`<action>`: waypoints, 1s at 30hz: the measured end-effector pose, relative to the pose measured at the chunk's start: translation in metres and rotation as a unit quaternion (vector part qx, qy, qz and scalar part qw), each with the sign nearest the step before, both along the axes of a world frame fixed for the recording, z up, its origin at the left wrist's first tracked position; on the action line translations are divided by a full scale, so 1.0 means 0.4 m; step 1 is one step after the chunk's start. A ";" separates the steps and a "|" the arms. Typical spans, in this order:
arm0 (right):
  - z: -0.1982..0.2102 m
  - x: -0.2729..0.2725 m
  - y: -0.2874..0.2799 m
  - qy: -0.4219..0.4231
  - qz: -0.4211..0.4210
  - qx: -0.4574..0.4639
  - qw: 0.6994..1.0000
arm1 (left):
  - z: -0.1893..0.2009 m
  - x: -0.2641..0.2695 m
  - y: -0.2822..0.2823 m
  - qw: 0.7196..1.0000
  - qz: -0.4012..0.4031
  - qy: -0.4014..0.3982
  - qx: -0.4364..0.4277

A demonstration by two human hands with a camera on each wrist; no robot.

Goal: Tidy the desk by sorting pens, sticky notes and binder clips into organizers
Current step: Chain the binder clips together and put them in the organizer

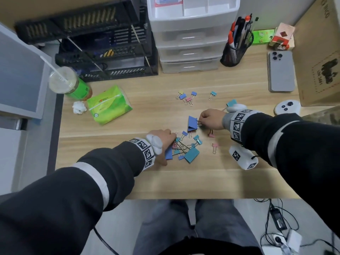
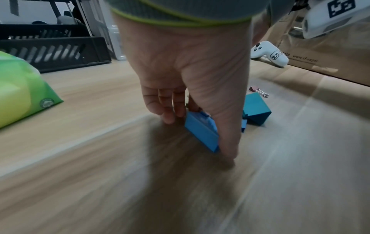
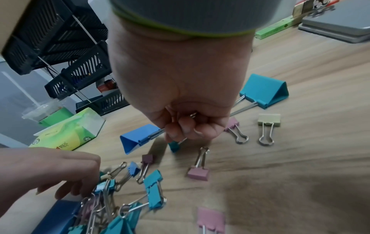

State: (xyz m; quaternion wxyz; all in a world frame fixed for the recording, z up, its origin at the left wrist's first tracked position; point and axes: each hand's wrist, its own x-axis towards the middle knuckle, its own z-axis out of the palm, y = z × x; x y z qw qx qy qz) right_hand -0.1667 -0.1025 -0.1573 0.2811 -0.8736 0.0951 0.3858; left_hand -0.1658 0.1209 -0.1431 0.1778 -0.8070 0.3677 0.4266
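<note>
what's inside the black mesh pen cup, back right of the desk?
The black mesh pen cup holds a bundle of upright pens, dark barrels with some red or orange caps. Their lower ends and the cup's bottom are hidden by the mesh wall; an exact count is unclear.

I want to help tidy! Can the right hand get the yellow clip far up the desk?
Probably not right away. The right hand already pinches the handles of a blue clip. Bare desk lies between it and the yellow clip, though.
</note>
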 end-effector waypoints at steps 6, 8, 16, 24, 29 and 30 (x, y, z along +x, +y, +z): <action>0.017 0.007 0.002 0.004 -0.016 0.016 1.000 | 0.017 0.020 -0.022 1.000 0.010 0.019 0.015; 0.025 0.013 0.001 -0.001 -0.021 0.025 0.999 | 0.029 0.033 -0.024 0.999 0.022 0.031 0.018; 0.100 0.040 -0.004 -0.023 -0.003 0.054 0.998 | 0.098 0.072 0.004 0.987 0.154 0.039 -0.032; 0.179 0.051 0.006 0.007 0.056 0.073 0.996 | 0.183 0.138 0.003 0.969 0.224 0.043 -0.091; 0.199 0.057 0.023 -0.005 0.087 0.078 0.993 | 0.213 0.168 -0.014 0.951 0.268 0.018 -0.151; 0.203 0.059 0.026 -0.011 0.093 0.085 0.992 | 0.216 0.174 -0.018 0.944 0.283 0.014 -0.167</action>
